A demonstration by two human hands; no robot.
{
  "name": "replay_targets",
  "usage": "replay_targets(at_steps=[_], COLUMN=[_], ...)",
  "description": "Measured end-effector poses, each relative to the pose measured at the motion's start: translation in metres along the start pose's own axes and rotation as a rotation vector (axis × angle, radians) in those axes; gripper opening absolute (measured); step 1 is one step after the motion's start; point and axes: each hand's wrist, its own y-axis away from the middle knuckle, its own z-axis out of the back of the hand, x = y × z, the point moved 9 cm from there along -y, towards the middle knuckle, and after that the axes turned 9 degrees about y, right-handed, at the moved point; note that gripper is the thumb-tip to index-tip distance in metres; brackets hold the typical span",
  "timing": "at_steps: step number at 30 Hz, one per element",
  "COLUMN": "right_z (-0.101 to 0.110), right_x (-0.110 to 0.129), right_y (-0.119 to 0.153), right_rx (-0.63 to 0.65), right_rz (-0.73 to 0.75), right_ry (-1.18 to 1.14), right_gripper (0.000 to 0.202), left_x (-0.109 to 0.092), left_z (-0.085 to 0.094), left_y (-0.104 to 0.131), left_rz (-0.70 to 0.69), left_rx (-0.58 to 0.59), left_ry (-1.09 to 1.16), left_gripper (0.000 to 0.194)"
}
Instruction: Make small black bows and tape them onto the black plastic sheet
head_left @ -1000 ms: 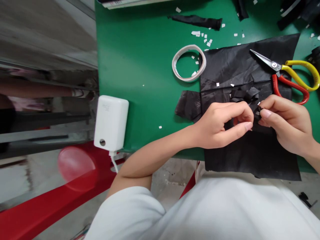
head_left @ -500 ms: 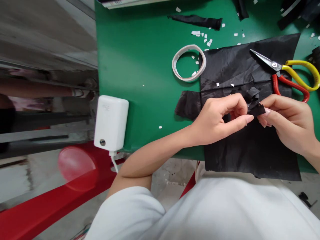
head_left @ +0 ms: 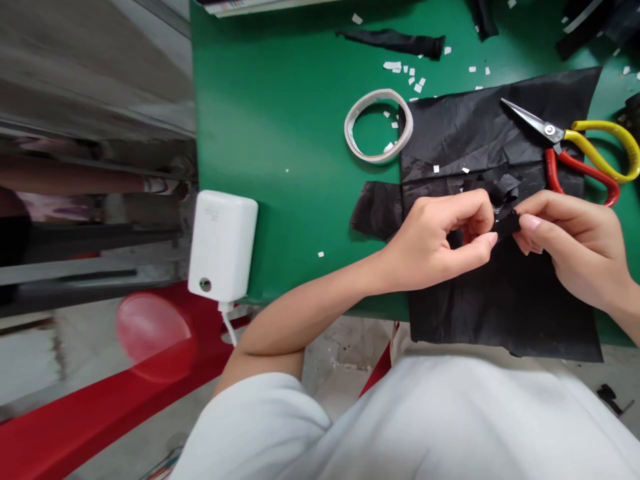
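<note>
A small strip of black fabric point(head_left: 507, 227) is pinched between my two hands. My left hand point(head_left: 445, 233) is closed on its left end, thumb against forefinger. The other end sits between the thumb and fingertips of my right hand point(head_left: 575, 243). Both hands are over a large sheet of black fabric point(head_left: 500, 300) that hangs past the table's front edge. Just behind the strip lies a crumpled black scrap point(head_left: 505, 188). Scissors point(head_left: 550, 131) with one yellow and one red handle rest on the sheet, beyond my right hand.
A roll of white tape point(head_left: 353, 143) lies on the green table point(head_left: 250, 120), amid several small white bits. Farther back is a narrow black strip point(head_left: 395, 43). A white power bank point(head_left: 223, 247) with a cable stands at the left edge, beside a red chair point(head_left: 150, 360).
The black strip between my fingertips has turned and shows less of its right end. My right fingers have shifted slightly left, while my left thumb has drawn back a little.
</note>
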Motion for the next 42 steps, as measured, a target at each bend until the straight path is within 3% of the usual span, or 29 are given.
replay_targets(at_steps=[6, 11, 24, 30, 33, 37, 40, 41, 42], right_z=[-0.001, 0.0, 0.004, 0.022, 0.032, 0.033, 0.028, 0.027, 0.026], right_x=[-0.003, 0.003, 0.005, -0.002, 0.0, 0.012, 0.013, 0.011, 0.009], right_y=[0.0, -0.002, 0.001, 0.006, 0.007, 0.002, -0.002, -0.003, -0.004], right_rx=[0.012, -0.017, -0.059, -0.276, -0.367, -0.363, -0.321, -0.313, -0.307], right_rz=[-0.015, -0.015, 0.011, -0.031, -0.013, 0.105, 0.135, 0.13, 0.126], right_ry=[-0.029, 0.046, 0.189, 0.063, 0.168, 0.372, 0.449, 0.465, 0.484], right_gripper=[0.029, 0.017, 0.021, 0.017, 0.015, 0.012, 0.008, 0.007, 0.005], left_x=[0.0, -0.002, -0.004, -0.007, -0.012, -0.019, -0.026, -0.03, -0.029], left_z=[-0.001, -0.002, -0.001, 0.017, 0.031, 0.044, 0.041, 0.034, 0.022], left_y=[0.0, -0.001, -0.001, 0.001, 0.003, 0.003, -0.003, -0.005, -0.006], left_rz=[0.004, -0.014, -0.05, -0.073, -0.111, -0.144, -0.168, -0.192, -0.196], left_rx=[0.01, 0.018, 0.019, -0.13, -0.243, -0.313, -0.184, -0.076, 0.104], left_ry=[-0.018, -0.05, -0.023, -0.088, -0.147, -0.203, -0.296, -0.349, -0.407], left_gripper=[0.02, 0.02, 0.016, 0.025, 0.026, 0.015, 0.005, 0.004, 0.005])
